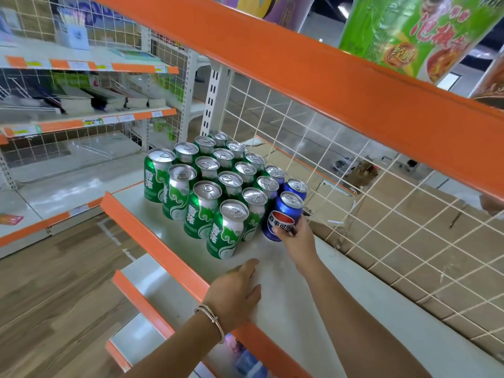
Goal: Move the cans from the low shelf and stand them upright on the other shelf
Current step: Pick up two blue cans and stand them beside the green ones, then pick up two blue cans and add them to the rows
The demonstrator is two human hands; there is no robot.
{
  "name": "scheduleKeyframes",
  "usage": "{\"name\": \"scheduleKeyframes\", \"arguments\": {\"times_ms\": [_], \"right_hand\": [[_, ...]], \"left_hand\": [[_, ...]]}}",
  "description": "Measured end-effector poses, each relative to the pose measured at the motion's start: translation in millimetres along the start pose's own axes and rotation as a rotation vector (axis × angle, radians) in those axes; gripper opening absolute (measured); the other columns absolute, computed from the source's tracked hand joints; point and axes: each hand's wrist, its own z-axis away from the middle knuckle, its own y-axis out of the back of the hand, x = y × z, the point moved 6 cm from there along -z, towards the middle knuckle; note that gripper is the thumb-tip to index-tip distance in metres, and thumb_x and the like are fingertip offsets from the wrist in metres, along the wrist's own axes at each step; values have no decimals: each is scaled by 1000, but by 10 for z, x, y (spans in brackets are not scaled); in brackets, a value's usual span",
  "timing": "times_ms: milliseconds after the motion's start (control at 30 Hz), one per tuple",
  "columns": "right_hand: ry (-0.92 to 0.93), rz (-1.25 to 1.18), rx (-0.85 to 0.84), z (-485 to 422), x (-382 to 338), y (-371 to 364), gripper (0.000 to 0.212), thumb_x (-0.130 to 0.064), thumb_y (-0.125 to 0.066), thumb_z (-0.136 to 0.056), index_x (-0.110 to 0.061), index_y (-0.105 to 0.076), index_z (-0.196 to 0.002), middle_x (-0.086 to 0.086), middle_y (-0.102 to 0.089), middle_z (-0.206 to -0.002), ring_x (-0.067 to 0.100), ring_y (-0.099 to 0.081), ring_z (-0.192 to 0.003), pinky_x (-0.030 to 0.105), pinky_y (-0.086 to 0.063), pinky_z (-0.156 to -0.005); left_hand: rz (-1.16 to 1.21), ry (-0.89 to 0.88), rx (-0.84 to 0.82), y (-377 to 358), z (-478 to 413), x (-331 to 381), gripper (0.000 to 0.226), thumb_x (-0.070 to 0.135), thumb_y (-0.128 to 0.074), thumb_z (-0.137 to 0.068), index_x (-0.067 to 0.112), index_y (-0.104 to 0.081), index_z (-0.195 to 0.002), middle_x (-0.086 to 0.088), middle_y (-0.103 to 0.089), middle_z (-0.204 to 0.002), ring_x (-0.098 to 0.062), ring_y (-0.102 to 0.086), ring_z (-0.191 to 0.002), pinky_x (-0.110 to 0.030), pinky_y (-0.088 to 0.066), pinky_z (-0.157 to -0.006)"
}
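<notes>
Several green cans point(201, 192) stand upright in rows on the white shelf point(286, 301) with an orange front lip. At the right end of the rows stand blue cans; one blue can point(295, 187) sits against the wire back. My right hand point(296, 237) grips the nearest blue can point(282, 219), which stands upright on the shelf beside the green ones. My left hand point(236, 293) lies flat on the shelf near its front edge, fingers apart, holding nothing. A bracelet circles that wrist.
An orange-edged shelf point(327, 77) hangs close overhead with green noodle cups point(409, 34) on it. A white wire grid point(354, 186) backs the shelf, cardboard behind it. Lower shelves point(141, 304) step out below. Another shelving unit point(81, 91) stands at the left across a wood floor.
</notes>
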Motion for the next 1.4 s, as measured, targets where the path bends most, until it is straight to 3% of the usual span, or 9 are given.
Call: {"name": "scheduleKeyframes", "arguments": {"times_ms": [200, 333, 467, 567, 733, 933, 1167, 1400], "right_hand": [[20, 13, 7, -2, 59, -31, 66, -6, -71, -82, -18, -40, -138, 3, -58, -124, 18, -57, -112, 17, -45, -83], [18, 147, 112, 95, 28, 61, 71, -17, -79, -75, -15, -43, -136, 2, -55, -126, 21, -53, -117, 31, -45, -92], [-55, 159, 204, 387, 27, 354, 88, -54, -75, -65, -23, -38, -139, 2, -43, -142, 19, -45, -127, 36, -42, -102], [-151, 117, 284, 704, 45, 726, 81, -39, -74, -79, -24, -30, -146, 2, -31, -149, 20, -42, -129, 31, -42, -99], [-280, 79, 409, 1447, 138, 1413, 81, -42, -71, -80, -26, -28, -148, 1, -26, -153, 14, -36, -134, 28, -38, -98], [-357, 26, 603, 2388, 217, 2179, 74, -37, -70, -82, -30, -32, -145, -3, -29, -152, 9, -38, -127, 26, -38, -93], [-395, 34, 838, 3552, 348, 3051, 76, -35, -72, -80, -26, -32, -144, -2, -30, -151, 9, -42, -120, 27, -42, -94], [-441, 50, 890, 4380, 563, 3831, 73, -32, -71, -82, -21, -34, -144, 0, -38, -144, 13, -44, -118, 24, -40, -89]], "left_hand": [[14, -16, -38, -19, -5, -25, 53, 31, -45, -92, 26, -28, -142, 5, -52, -133, -16, -53, -118, -25, -43, -96], [159, 12, -116, -35, -48, -5, 63, 36, -56, -88, 25, -27, -142, 4, -51, -132, -9, -51, -117, -18, -41, -97], [287, -44, -189, -50, -212, 226, 80, 39, -69, -79, 21, -25, -143, 2, -48, -131, -6, -50, -105, -15, -39, -86], [341, -143, -248, -122, -417, 561, 83, 41, -73, -74, 19, -29, -142, 0, -49, -129, -7, -50, -105, -19, -42, -86], [435, -202, -403, -524, -526, 1227, 88, 36, -77, -71, 17, -29, -143, -8, -44, -138, -16, -50, -114, -32, -48, -94], [486, -313, -580, -1084, -143, 2027, 91, 37, -77, -71, 20, -24, -143, -4, -39, -138, -12, -46, -110, -27, -45, -89], [531, -300, -748, -1836, 668, 2939, 90, 37, -77, -71, 19, -25, -142, -5, -39, -136, -19, -48, -115, -28, -46, -87], [603, -229, -846, -2525, 1360, 3616, 88, 35, -80, -68, 18, -30, -140, -6, -43, -128, -20, -51, -105, -27, -44, -82]]}}
